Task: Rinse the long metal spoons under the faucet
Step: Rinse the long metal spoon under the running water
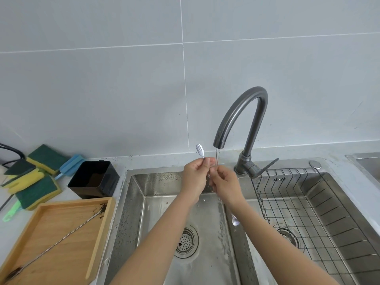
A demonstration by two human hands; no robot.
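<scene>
A long metal spoon (235,221) is held steeply over the left sink basin (131,202), its fork-shaped end (199,150) up and its bowl down by my right forearm. My left hand (194,177) pinches the handle just below the fork end. My right hand (224,183) holds the shaft a little lower, under the water running from the dark grey faucet (242,118). A second long twisted spoon (59,241), dirty at both ends, lies diagonally in the wooden tray (96,239) at the left.
Green-and-yellow sponges (35,182), a blue brush (70,165) and a black square container (94,178) sit on the counter left of the sink. A wire rack (308,223) fills the right basin. A drain strainer (186,242) lies in the left basin.
</scene>
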